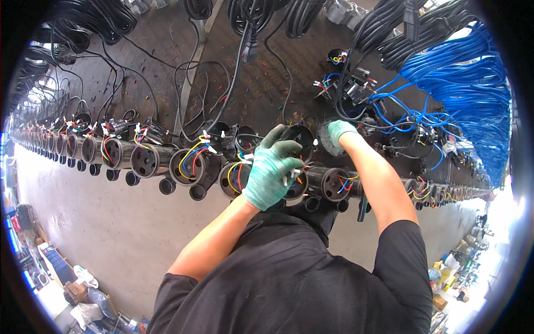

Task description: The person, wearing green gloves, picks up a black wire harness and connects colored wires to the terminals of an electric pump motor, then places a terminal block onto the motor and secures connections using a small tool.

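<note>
Along the near edge of the counter, from its left end, runs a row of black cylindrical housings with coloured wires, while black cable coils hang over the far edge. Mid-length at that near edge, the gloved left hand is partly curled, grasping small white connectors just above a wired housing. Next rightward, set in from the edge, a clear dish lies under the right hand, fingertips hidden, grip cannot be told; blue cable coils occupy the far right corner.
</note>
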The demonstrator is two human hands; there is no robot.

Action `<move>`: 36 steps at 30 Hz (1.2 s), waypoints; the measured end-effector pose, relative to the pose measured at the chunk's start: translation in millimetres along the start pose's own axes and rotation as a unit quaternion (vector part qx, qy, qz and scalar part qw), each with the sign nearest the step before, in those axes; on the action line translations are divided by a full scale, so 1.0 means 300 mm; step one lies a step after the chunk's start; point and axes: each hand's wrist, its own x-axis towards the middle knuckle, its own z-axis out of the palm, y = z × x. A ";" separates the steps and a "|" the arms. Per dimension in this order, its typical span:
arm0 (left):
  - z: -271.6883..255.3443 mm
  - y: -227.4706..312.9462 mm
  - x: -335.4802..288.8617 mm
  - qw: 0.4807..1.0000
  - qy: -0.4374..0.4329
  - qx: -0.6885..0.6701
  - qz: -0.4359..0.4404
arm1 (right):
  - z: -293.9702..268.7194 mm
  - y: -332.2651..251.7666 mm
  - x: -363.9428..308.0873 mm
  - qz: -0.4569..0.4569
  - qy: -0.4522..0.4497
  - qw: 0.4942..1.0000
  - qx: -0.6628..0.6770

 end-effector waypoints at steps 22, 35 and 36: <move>0.003 -0.001 0.013 1.000 0.007 -0.004 0.026 | -0.136 -0.374 -0.767 -0.124 0.419 0.761 0.481; 0.014 0.012 0.004 0.998 0.035 0.004 0.051 | -0.205 -0.378 -0.742 -0.177 0.369 0.879 0.245; 0.018 0.013 0.005 0.997 0.041 -0.002 0.059 | -0.204 -0.374 -0.743 -0.174 0.344 0.894 0.228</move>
